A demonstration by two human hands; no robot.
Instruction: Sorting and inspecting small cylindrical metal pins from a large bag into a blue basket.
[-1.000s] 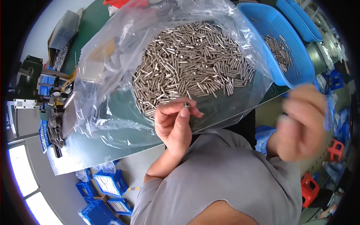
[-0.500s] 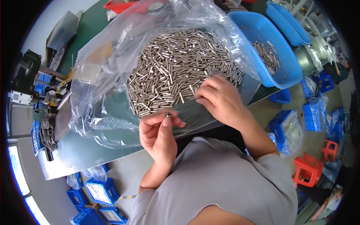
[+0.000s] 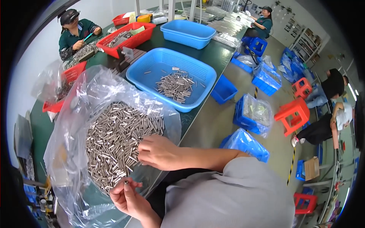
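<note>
"Grip first: how do things stand near the lower edge?"

"Thumb and forefinger of the left hand (image 3: 131, 201), at lower left of centre, are pinched on a small metal piece (image 3: 126, 182). Its round end faces up at us, so its long axis is hard to read."

"And the right hand (image 3: 161, 152)?"

"Above and right of it, near the middle of the frame. Its fingers are curled at the right edge of the pins (image 3: 118, 140); I can't tell whether they have closed on one."

"Which way do the pins lie from it?"

"To the left, right at its fingertips, long axes pointing every way. The left hand sits by their lower edge; the right is nearer their middle. They lie on the bag (image 3: 95, 83), and beyond, at upper centre, the blue basket (image 3: 201, 66) holds a smaller lot."

"What differs from half a second ago?"

"The view has swung: the pins sit left of centre instead of mid-frame, and the basket has shifted from upper right. A person in green (image 3: 72, 40) now shows at upper left. The left pinch is unchanged."
</note>
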